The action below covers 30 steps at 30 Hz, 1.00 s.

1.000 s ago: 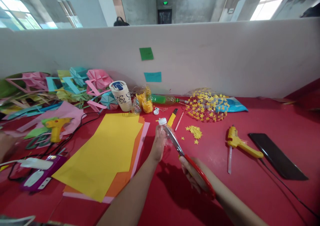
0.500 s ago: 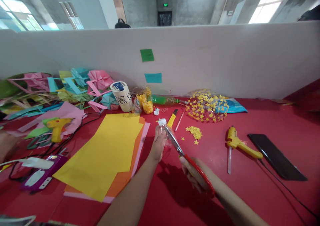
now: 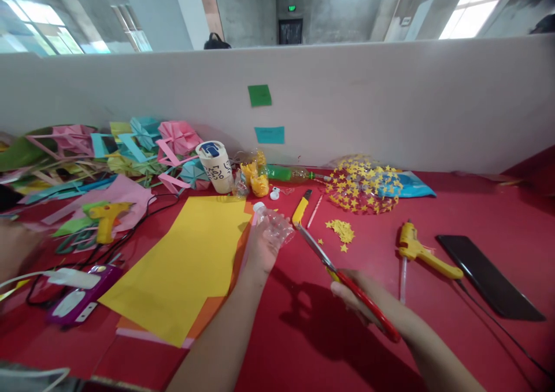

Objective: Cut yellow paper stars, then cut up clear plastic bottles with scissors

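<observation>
My left hand point(image 3: 261, 247) is closed around a clear plastic bottle top point(image 3: 276, 225) with a white cap, tilted so the cap points up and left and the cut end faces right. In my right hand point(image 3: 358, 299) is a pair of scissors point(image 3: 318, 247) with red handles. Their blades look closed together and point up and left, a little apart from the bottle piece. Just beyond the blade tips lies a yellow box cutter point(image 3: 300, 209), beside a thin striped stick point(image 3: 314, 211). A pile of yellow stars point(image 3: 341, 230) lies to the right of these.
Yellow paper sheets point(image 3: 173, 265) cover the left middle of the red table. Two yellow glue guns point(image 3: 410, 244) with cords, a black phone-like slab point(image 3: 489, 276), a purple power strip point(image 3: 82, 302), a white cup point(image 3: 215, 169) and a star-covered clear dome point(image 3: 364, 184) stand around. Another person's hand point(image 3: 17, 247) is at far left.
My left hand has moved left with the bottle top and turned its cut end rightward. The scissors have come away from it, moving right and down.
</observation>
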Each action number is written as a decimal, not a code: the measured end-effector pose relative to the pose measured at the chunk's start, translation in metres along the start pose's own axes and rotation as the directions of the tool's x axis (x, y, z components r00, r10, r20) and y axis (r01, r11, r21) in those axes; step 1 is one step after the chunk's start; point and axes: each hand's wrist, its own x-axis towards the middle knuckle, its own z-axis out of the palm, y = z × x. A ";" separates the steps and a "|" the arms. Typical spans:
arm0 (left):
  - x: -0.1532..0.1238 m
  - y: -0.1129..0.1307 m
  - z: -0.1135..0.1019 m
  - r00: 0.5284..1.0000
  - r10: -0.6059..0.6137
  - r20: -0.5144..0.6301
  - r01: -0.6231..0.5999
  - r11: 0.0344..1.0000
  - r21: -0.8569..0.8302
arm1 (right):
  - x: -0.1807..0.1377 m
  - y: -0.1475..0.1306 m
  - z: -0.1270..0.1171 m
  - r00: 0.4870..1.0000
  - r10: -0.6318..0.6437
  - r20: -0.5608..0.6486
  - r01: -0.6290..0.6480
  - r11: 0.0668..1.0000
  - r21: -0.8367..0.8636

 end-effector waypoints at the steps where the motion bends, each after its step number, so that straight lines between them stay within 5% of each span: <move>1: 0.001 0.000 -0.001 1.000 0.001 0.001 -0.001 1.000 -0.010 | -0.001 -0.001 -0.001 1.000 0.006 0.025 -0.005 0.999 -0.050; 5: 0.002 -0.001 -0.001 1.000 0.003 -0.012 -0.003 1.000 -0.018 | 0.001 -0.003 0.006 0.997 0.054 0.061 -0.046 0.990 -0.132; 18: -0.011 -0.006 0.015 1.000 -0.024 -0.008 0.024 0.998 0.053 | 0.013 0.002 0.037 0.991 0.106 0.081 -0.126 0.944 0.306; 30: -0.012 -0.008 0.016 1.000 0.001 0.020 -0.002 0.997 0.073 | 0.015 0.003 0.042 0.985 0.151 0.081 -0.169 0.932 0.319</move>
